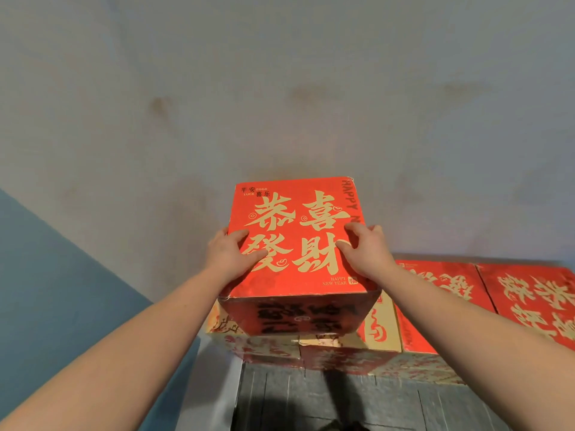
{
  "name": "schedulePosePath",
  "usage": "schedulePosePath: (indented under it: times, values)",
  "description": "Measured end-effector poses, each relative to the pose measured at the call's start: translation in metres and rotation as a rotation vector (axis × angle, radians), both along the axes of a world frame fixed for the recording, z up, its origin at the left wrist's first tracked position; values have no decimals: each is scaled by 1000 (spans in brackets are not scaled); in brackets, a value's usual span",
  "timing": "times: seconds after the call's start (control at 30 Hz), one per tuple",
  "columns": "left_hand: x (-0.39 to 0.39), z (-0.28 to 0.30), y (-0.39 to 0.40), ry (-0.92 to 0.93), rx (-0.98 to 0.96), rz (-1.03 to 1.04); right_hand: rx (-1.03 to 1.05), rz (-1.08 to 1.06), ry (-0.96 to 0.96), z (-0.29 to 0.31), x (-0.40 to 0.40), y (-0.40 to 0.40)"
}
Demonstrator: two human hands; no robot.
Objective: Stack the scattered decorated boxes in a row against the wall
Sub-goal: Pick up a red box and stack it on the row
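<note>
The red cardboard box with gold characters (295, 241) sits atop a patterned red-and-cream box (308, 353), its far edge close to the grey-blue wall (280, 88). Bare wall lies to its left — two more red boxes (497, 293) line up low on the right. The left hand (231, 253) and right hand (365, 250) clasp its sides, thumbs on the lid. Readable print: "GOOD LUCK", "HAPPY NEW YEAR".

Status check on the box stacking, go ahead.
Left hand and right hand gripping the sides of the top box. It sits on a lower box by the wall. More boxes in row to the right. Nothing in the way.
</note>
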State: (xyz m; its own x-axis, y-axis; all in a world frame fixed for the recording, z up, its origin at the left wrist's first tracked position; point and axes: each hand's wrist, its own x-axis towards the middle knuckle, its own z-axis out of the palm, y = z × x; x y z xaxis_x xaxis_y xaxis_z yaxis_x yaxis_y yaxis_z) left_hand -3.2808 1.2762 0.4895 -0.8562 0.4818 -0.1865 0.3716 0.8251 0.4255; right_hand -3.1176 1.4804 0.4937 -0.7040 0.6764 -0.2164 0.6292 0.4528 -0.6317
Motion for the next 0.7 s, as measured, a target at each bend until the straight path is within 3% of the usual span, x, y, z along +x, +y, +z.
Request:
schedulePosePath:
  times: [0.7]
  values:
    - [-57, -64, 14, -102, -78, -122, -28, -98, -119, -59, -26, -15]
